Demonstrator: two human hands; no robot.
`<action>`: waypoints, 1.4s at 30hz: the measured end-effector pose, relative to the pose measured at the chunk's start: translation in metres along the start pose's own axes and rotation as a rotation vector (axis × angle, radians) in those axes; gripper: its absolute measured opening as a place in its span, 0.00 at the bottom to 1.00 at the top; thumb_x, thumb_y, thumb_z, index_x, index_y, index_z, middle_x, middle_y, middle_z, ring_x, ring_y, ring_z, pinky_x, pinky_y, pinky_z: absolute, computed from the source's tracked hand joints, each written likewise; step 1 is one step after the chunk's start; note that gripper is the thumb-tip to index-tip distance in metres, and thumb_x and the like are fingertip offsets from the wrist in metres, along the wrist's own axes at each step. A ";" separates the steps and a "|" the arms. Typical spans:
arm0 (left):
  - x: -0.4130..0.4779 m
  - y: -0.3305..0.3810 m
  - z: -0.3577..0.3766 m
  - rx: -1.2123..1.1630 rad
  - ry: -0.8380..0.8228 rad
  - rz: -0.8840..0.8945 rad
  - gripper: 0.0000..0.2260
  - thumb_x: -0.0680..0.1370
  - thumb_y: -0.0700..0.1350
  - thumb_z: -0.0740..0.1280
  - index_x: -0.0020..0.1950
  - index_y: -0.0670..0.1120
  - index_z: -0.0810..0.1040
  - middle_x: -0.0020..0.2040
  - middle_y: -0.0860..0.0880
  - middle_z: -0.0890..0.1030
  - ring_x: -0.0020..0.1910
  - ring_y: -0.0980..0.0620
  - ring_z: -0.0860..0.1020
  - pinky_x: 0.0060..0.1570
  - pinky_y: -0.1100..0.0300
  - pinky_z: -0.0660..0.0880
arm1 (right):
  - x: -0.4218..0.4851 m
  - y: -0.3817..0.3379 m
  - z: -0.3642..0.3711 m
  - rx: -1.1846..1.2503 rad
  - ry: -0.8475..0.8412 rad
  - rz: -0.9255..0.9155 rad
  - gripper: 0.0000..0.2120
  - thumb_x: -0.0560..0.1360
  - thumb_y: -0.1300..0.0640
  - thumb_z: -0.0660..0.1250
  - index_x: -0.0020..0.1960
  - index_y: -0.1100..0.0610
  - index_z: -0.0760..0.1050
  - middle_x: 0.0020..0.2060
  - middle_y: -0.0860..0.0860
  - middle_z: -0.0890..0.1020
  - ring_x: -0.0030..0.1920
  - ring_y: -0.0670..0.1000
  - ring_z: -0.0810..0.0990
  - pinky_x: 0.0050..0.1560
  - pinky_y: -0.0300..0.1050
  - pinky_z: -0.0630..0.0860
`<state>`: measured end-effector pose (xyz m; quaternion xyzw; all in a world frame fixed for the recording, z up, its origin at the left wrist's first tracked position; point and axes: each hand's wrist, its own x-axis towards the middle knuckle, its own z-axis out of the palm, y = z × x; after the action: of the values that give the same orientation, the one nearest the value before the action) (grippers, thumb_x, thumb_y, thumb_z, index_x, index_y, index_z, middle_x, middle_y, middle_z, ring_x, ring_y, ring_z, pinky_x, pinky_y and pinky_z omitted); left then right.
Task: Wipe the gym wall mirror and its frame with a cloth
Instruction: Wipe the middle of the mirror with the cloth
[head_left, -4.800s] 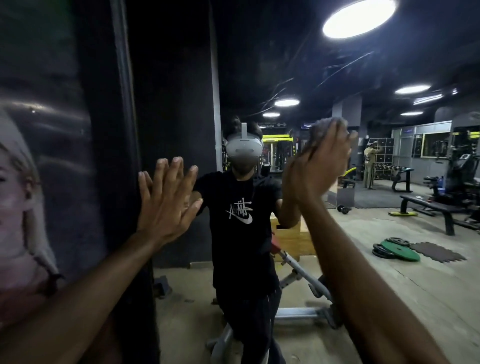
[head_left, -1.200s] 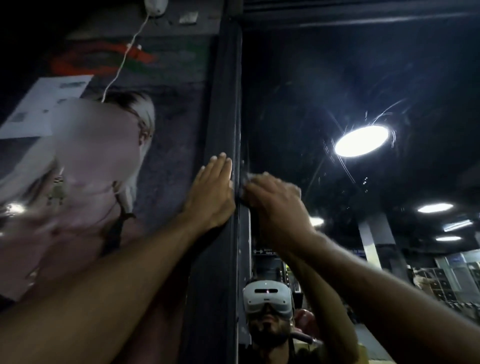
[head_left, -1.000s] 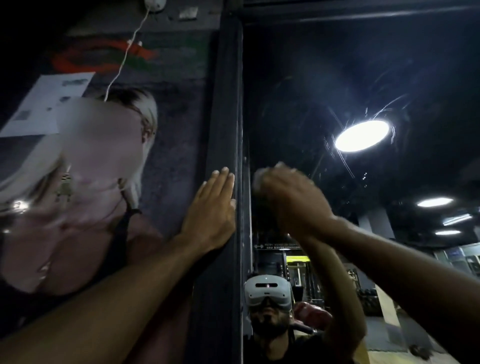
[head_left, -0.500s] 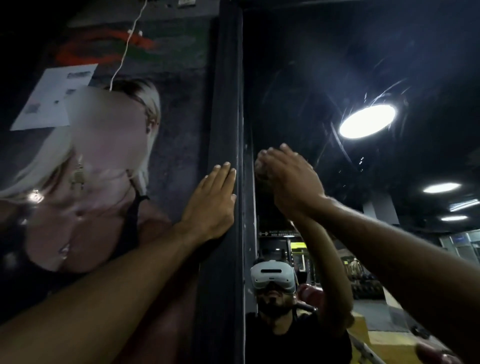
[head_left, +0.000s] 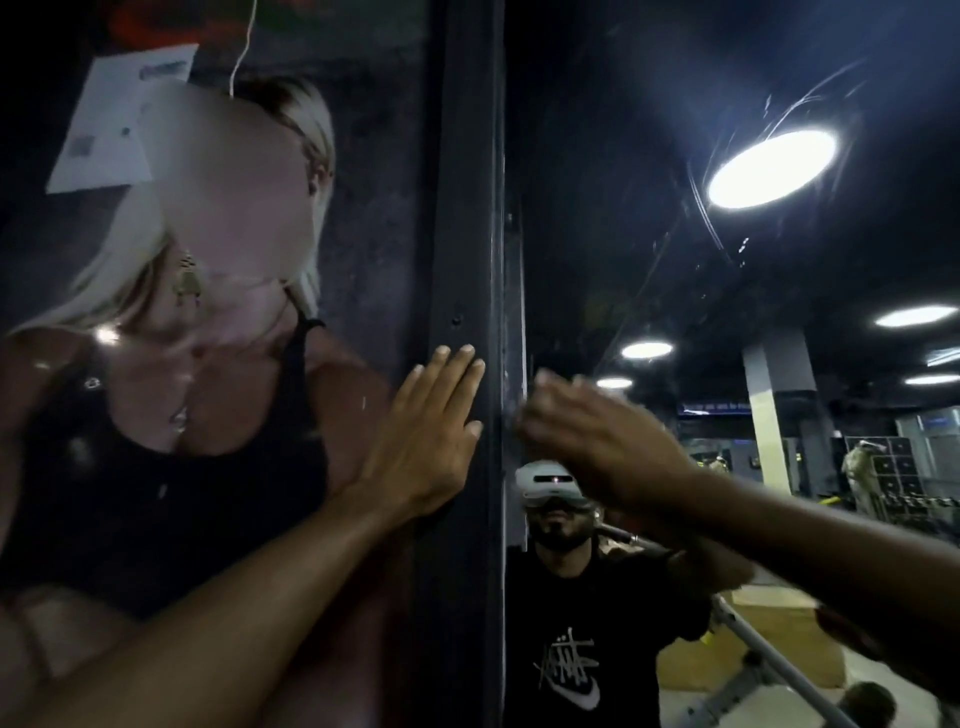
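Left hand (head_left: 426, 441) flat on frame (head_left: 465, 208), right hand (head_left: 592, 436) blurred at mirror (head_left: 649, 208)

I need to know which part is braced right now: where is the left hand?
In the head view, the left hand lies flat, fingers spread, left of centre on the dark vertical mirror frame, beside the wall poster and left of the blurred right hand.

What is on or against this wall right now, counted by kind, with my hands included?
hands: 2, left hand flat on the frame, right hand blurred at the glass
mirror: 1
frame: 1
poster: 1
paper sheet: 1
Total: 6
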<state>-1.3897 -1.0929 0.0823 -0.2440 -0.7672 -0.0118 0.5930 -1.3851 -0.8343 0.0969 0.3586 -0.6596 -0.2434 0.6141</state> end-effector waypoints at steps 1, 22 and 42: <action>0.008 -0.001 -0.004 0.006 0.005 -0.026 0.32 0.80 0.57 0.45 0.84 0.47 0.50 0.84 0.49 0.45 0.83 0.49 0.42 0.81 0.48 0.43 | 0.021 0.017 -0.006 0.024 0.050 0.162 0.27 0.78 0.59 0.64 0.77 0.53 0.68 0.75 0.54 0.71 0.78 0.60 0.63 0.75 0.63 0.65; 0.139 0.033 -0.014 0.127 0.084 -0.049 0.28 0.83 0.49 0.57 0.82 0.56 0.52 0.79 0.55 0.55 0.80 0.53 0.50 0.76 0.36 0.49 | 0.072 0.094 -0.016 -0.017 0.184 0.501 0.21 0.82 0.57 0.62 0.74 0.48 0.67 0.75 0.49 0.69 0.76 0.55 0.66 0.74 0.53 0.65; 0.004 0.034 0.020 0.254 0.050 0.096 0.28 0.79 0.49 0.55 0.80 0.46 0.65 0.80 0.45 0.65 0.80 0.44 0.60 0.76 0.39 0.62 | -0.072 0.009 -0.011 0.078 0.221 0.714 0.35 0.76 0.66 0.68 0.80 0.52 0.61 0.79 0.52 0.64 0.80 0.56 0.58 0.75 0.68 0.64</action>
<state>-1.3954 -1.0552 0.0705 -0.2029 -0.7350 0.1076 0.6380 -1.3764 -0.7714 0.0597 0.1532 -0.6817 0.0513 0.7136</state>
